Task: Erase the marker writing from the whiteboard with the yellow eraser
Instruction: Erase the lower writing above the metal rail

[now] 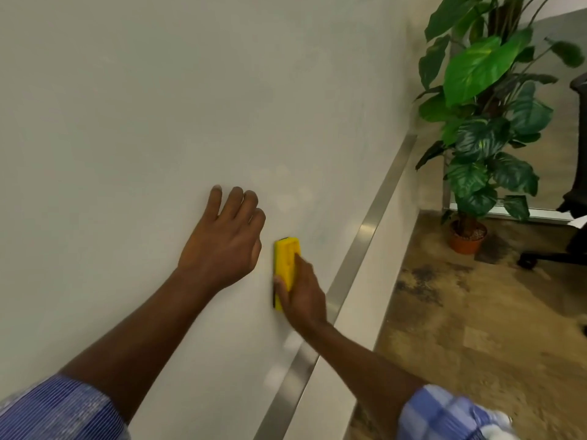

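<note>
Two hands are showing at the whiteboard (143,106): my left hand (222,246) is lying flat, fingers (236,201) open, while my right hand (303,296) is gripping the yellow eraser (286,257) just right of those fingers. It is looking light and stiff, so I am judging its long sides the best hold

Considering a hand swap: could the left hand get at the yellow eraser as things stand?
Probably yes. The left hand rests on the whiteboard right beside the yellow eraser, with only bare board between. The right hand grips the eraser's lower part, so just its upper end is free.
</note>
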